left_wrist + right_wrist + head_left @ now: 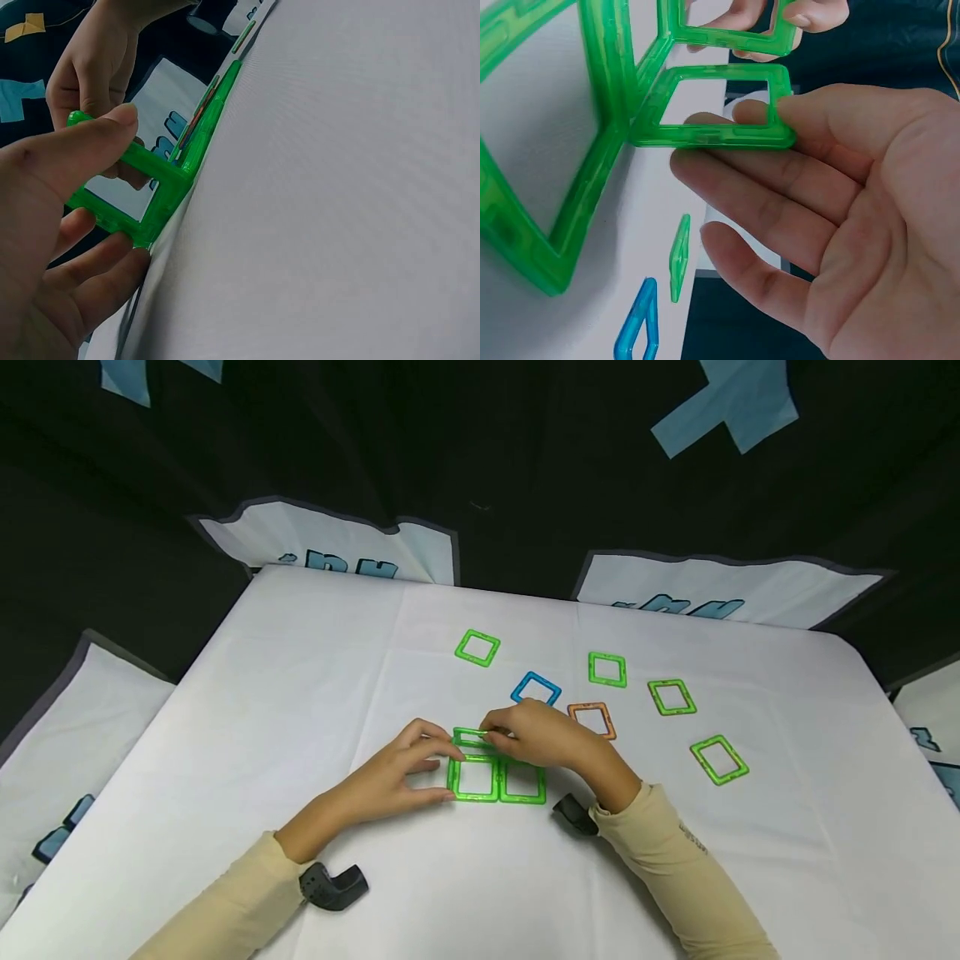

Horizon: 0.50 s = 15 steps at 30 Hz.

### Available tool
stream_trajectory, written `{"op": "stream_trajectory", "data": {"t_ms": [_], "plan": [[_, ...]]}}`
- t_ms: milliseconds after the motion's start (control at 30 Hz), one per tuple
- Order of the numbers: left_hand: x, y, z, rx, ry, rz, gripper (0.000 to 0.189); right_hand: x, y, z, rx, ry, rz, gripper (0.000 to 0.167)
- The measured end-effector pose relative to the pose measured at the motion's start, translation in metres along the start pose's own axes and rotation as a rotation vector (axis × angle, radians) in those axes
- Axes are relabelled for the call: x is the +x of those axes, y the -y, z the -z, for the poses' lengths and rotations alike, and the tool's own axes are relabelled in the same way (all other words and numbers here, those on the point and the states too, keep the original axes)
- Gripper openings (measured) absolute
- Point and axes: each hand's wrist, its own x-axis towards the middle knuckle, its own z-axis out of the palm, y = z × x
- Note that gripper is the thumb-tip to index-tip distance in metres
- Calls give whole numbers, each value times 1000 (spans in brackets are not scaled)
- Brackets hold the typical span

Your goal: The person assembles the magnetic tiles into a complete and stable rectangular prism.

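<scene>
Two green open-square tiles, the left one point(475, 797) and the right one point(525, 799), lie flat side by side on the white table. Behind them stands a raised green tile point(166, 196), which my left hand point(408, 768) holds between thumb and fingers near its outer edge. Another raised green tile point(712, 137) is pinched by the thumb and fingers of my right hand point(543, 732). In the right wrist view its lower edge meets the flat tiles, at an angle to the table. From the head view my right hand hides most of it.
Beyond my hands lie a blue square point(552, 685), partly covered by my right hand, and an orange square point(609, 722). Several green squares are scattered farther off, one at the back left point(491, 653) and one at the right point(738, 772). Black curtain surrounds the table.
</scene>
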Motion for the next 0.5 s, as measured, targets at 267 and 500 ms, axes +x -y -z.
{"op": "stream_trajectory", "data": {"t_ms": [267,500], "plan": [[1,-2,1,1,-6,-4,37,0,0,1,33,13,5,22],[2,0,0,-11,-1,20,36,1,-2,-1,43,21,-2,23]]}}
